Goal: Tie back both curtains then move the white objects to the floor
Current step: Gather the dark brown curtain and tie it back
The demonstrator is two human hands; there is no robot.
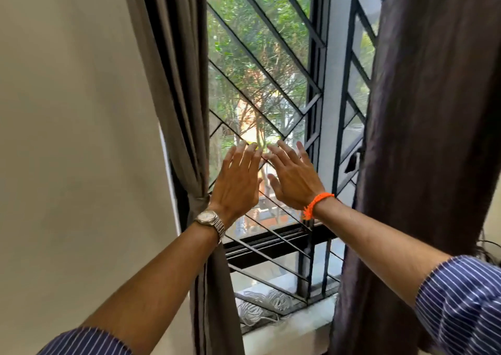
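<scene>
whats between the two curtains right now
In the head view: the barred window, with the left hand and right hand held open in front of it, and white cord bundles low down on the sill.

I get bright daylight through the window (260, 78), backlighting the right curtain (423, 138) almost black, with lines bowing toward the frame edges.

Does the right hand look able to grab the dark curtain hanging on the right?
Probably yes. The right hand is open and empty, and the right curtain hangs loose a little to its right, with nothing between them.
</scene>
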